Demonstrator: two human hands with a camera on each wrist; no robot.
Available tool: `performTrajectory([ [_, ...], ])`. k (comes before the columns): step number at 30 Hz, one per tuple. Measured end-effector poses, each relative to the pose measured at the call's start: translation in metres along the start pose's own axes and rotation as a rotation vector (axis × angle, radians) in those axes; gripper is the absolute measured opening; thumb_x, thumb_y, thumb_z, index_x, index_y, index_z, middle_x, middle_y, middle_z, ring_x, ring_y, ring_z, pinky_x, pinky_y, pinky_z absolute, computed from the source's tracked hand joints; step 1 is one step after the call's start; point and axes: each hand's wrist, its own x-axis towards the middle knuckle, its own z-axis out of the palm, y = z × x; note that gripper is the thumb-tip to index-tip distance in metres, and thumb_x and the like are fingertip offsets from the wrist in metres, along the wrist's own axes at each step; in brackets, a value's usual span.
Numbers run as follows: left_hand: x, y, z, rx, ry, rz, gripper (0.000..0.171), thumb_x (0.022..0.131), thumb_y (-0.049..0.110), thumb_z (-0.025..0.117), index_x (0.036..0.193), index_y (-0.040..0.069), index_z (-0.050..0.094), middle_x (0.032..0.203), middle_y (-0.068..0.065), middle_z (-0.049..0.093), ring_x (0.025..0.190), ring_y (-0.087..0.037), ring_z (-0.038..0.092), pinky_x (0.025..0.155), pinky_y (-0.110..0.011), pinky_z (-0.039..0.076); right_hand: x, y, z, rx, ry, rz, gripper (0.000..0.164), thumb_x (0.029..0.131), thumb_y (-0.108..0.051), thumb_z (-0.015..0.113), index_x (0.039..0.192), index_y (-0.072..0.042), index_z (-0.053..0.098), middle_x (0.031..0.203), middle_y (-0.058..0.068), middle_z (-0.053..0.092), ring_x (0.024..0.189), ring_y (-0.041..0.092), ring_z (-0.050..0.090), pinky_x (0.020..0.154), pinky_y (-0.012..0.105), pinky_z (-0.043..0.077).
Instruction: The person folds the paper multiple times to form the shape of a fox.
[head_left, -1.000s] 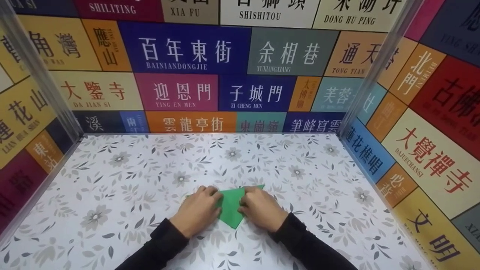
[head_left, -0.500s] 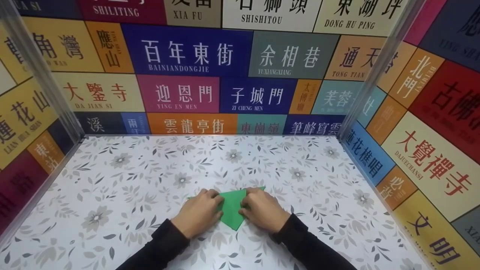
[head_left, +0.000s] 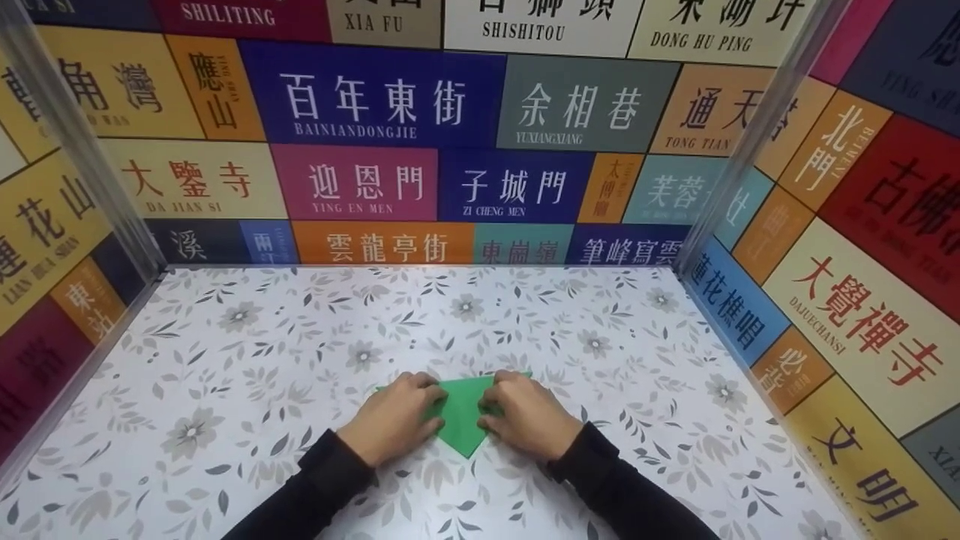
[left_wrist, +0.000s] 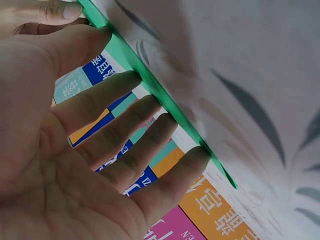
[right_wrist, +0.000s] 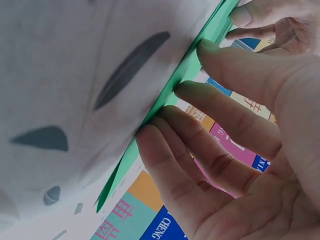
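Observation:
A folded sheet of green paper [head_left: 465, 416] lies on the patterned tabletop, one corner pointing at the person and narrow tips showing past both hands. My left hand [head_left: 397, 420] rests on its left part. In the left wrist view the thumb and spread, nearly straight fingers touch the green paper [left_wrist: 122, 52] along its length. On the right part sits my right hand [head_left: 529, 420], knuckles raised. The right wrist view shows its extended fingertips and thumb lined up on the green paper [right_wrist: 185, 70], whose layers part slightly at the tip. Fingers partly hide both sides.
White tabletop [head_left: 300, 322] with grey flowers and leaves surrounds the paper. Behind it stands a back wall [head_left: 375, 97] of coloured name panels, with similar panels on the left and right. Clear corner strips [head_left: 739, 142] join the walls. Black sleeves [head_left: 330, 480] cover both forearms.
The right hand has shifted very slightly to the right, baring a little more green between the hands. Otherwise both hands stay on the paper, and the head view wobbles a little.

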Motion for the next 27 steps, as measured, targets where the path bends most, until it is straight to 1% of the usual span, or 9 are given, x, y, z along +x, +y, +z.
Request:
performTrajectory([
  [5, 0.001, -0.003, -0.002, -0.017, -0.023, -0.004, 0.040, 0.100, 0.020, 0.091, 0.134, 0.003, 0.082, 0.140, -0.021, 0.078, 0.122, -0.042, 0.075, 0.102, -0.060, 0.069, 0.001, -0.003, -0.004, 0.033, -0.022, -0.007, 0.016, 0.094, -0.018, 0.096, 0.105, -0.008, 0.090, 0.100, 0.007, 0.077, 0.086, 0.016, 0.071, 0.077, 0.031, 0.065],
  [8, 0.001, -0.004, -0.001, -0.018, -0.031, 0.000, 0.040, 0.100, 0.020, 0.091, 0.135, 0.004, 0.082, 0.139, -0.020, 0.078, 0.122, -0.041, 0.075, 0.102, -0.059, 0.069, 0.000, -0.007, -0.004, 0.044, -0.030, -0.031, 0.016, 0.093, -0.018, 0.098, 0.104, -0.009, 0.090, 0.100, 0.007, 0.078, 0.087, 0.016, 0.071, 0.078, 0.031, 0.065],
  [12, 0.002, -0.005, 0.000, -0.008, -0.015, 0.014, 0.039, 0.099, 0.021, 0.092, 0.133, 0.005, 0.083, 0.134, -0.017, 0.079, 0.118, -0.039, 0.076, 0.099, -0.057, 0.070, -0.001, -0.011, -0.003, 0.049, -0.028, -0.069, 0.017, 0.092, -0.019, 0.099, 0.102, -0.010, 0.090, 0.099, 0.005, 0.078, 0.089, 0.016, 0.072, 0.080, 0.032, 0.066],
  [16, 0.002, -0.006, 0.003, -0.007, 0.007, 0.020, 0.038, 0.098, 0.022, 0.093, 0.132, 0.006, 0.083, 0.133, -0.017, 0.078, 0.115, -0.038, 0.076, 0.096, -0.056, 0.070, -0.003, -0.014, -0.001, 0.054, -0.043, -0.073, 0.019, 0.092, -0.022, 0.100, 0.103, -0.009, 0.090, 0.100, 0.004, 0.078, 0.090, 0.012, 0.069, 0.081, 0.030, 0.065],
  [22, 0.002, -0.009, 0.004, 0.003, -0.018, -0.030, 0.046, 0.100, 0.027, 0.093, 0.139, 0.006, 0.081, 0.140, -0.020, 0.076, 0.123, -0.041, 0.074, 0.102, -0.060, 0.068, -0.003, -0.013, 0.001, 0.070, -0.074, -0.066, 0.020, 0.093, -0.022, 0.100, 0.105, -0.009, 0.090, 0.102, 0.006, 0.078, 0.090, 0.014, 0.071, 0.082, 0.029, 0.064],
  [27, 0.005, -0.010, 0.002, 0.021, -0.043, -0.066, 0.055, 0.099, 0.033, 0.093, 0.144, 0.006, 0.077, 0.137, -0.018, 0.075, 0.123, -0.038, 0.073, 0.106, -0.060, 0.065, -0.003, -0.014, 0.001, 0.061, -0.071, -0.060, 0.022, 0.091, -0.022, 0.101, 0.105, -0.009, 0.090, 0.102, 0.005, 0.077, 0.090, 0.013, 0.071, 0.082, 0.029, 0.065],
])
